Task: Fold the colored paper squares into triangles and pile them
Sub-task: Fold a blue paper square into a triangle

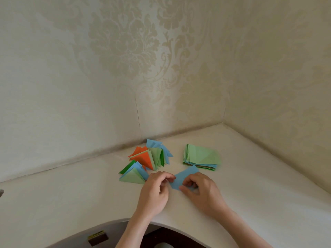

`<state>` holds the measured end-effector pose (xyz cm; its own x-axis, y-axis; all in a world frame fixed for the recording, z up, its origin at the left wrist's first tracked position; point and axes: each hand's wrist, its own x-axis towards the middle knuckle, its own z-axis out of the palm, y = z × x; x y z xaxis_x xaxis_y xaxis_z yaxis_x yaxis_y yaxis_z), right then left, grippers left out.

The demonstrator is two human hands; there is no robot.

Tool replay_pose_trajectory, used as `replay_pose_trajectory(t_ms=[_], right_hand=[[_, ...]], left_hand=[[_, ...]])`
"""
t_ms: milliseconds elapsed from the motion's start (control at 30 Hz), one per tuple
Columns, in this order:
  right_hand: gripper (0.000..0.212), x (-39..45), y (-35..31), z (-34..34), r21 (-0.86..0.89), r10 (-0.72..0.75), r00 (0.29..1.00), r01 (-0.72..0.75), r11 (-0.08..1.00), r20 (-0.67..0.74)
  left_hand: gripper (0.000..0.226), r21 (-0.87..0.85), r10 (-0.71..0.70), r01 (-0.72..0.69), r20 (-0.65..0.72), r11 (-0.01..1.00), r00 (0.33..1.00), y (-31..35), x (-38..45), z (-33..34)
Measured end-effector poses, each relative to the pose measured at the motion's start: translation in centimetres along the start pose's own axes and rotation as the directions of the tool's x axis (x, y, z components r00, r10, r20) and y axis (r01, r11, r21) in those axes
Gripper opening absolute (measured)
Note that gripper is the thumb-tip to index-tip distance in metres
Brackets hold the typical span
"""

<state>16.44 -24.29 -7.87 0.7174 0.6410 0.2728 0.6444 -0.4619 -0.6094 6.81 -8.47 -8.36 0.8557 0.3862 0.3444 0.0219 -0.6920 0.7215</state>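
You're mid-fold: both hands pinch the blue sheet (185, 177) near the worktop's front edge, left hand (155, 190) at its left corner, right hand (202, 191) on its near edge. Next, align corners, crease, then add it to the pile (146, 161).

Two hands work blue paper sheet (184, 178) on white table (71, 203) set in wallpapered corner. Left hand (155, 192) pinches sheet's left edge with curled fingers; right hand (202, 190) curls over its lower right part, thumb on near edge. Loose pile of folded triangles (145, 160), orange, blue, light and dark green, lies toward table's back edge, just left of sheet. Stack of unfolded squares (201, 156), light green on top, sits near back right corner, apart from pile.
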Motion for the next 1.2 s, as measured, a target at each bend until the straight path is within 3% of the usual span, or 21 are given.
replay_pose_trajectory(t_ms=[133, 333, 667, 833, 1200], right_hand=[[0.007, 0.3, 0.1, -0.1, -0.054, -0.027, 0.998, 0.030, 0.998, 0.055], [0.010, 0.4, -0.6, -1.8, 0.058, -0.114, 0.980, 0.106, 0.993, 0.162], [0.004, -0.7, 0.0, -2.3, 0.153, -0.133, 0.990, 0.124, 0.980, 0.049], [0.013, -0.5, 0.6, -1.0, 0.107, -0.131, 0.991, 0.127, 0.986, 0.026], [0.025, 0.4, 0.7, 1.2, -0.020, -0.086, 0.986, 0.084, 0.996, -0.145]], left_hand=[[0.047, 0.002, 0.045, -0.045, -0.024, 0.999, 0.999, 0.1, -0.2, -0.1], [0.045, 0.057, 0.100, -0.097, -0.060, 0.994, 0.993, -0.2, 0.0, 0.1], [0.015, 0.033, 0.067, -0.066, -0.025, 0.997, 0.997, 0.3, 0.0, 0.1], [0.019, 0.002, 0.026, -0.026, -0.026, 1.000, 0.999, 0.1, -0.2, 0.1], [0.028, 0.130, 0.027, -0.016, -0.083, 0.991, 0.996, 0.3, 0.6, 1.1]])
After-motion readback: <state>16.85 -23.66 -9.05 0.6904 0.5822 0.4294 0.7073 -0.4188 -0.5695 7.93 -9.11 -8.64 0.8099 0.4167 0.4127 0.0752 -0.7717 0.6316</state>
